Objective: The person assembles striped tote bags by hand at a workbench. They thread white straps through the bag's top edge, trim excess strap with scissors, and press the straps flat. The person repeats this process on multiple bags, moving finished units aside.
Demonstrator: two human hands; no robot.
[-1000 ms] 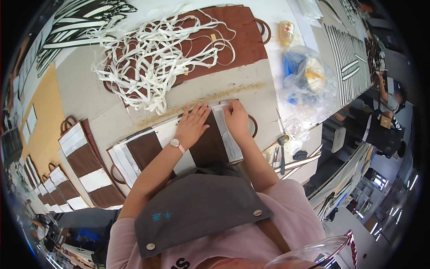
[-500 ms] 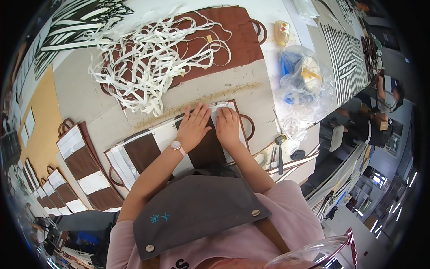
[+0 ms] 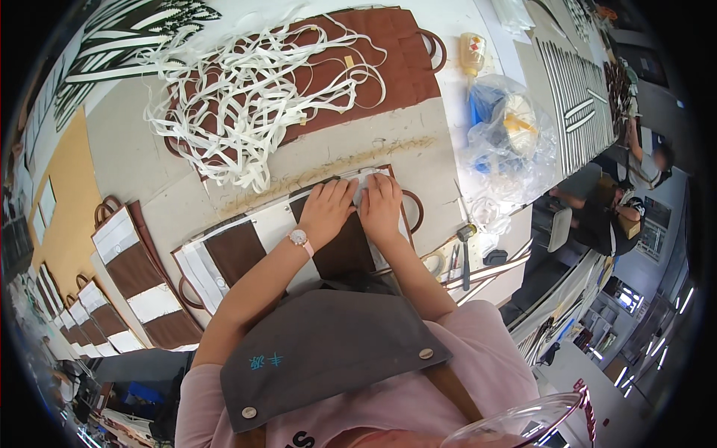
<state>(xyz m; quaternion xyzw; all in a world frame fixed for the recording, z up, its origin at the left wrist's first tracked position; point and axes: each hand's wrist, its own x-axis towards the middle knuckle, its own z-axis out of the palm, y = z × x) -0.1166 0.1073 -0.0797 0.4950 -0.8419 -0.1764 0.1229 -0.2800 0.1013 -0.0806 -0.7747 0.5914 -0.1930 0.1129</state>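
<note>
While both palms lie flat on the brown-and-white paper bag point(image 3: 340, 250), the work at hand appears to be pressing down a white strip at its upper edge, so even pressure matters more than speed. Nearest the body, the grey apron point(image 3: 321, 351) hangs over the tabletop point(image 3: 418, 160) edge; the forearms should stay clear of it so the bag does not drag. The left hand point(image 3: 326, 213) rests with fingers together and laid flat, gripping nothing, a pink wristwatch point(image 3: 299, 238) at its wrist. The right hand point(image 3: 381, 209) sits just beside it, touching or nearly so, fingers likewise flat and pressed down on the white strip point(image 3: 371, 178); neither grip pinches anything that I can see. A good way to do this, I judge, is to smooth outward from the middle so that no crease or bubble is trapped, holding the bag square against the tabletop. Left of the hands lies a stack of similar flattened bags point(image 3: 216, 257), with further ones point(image 3: 138, 276) beyond. A hammer point(image 3: 464, 254) lies to the right. Farther off, a tangle of white strips point(image 3: 254, 97) covers brown sheets point(image 3: 396, 67), and a clear plastic bag point(image 3: 508, 134) sits at the far right.
</note>
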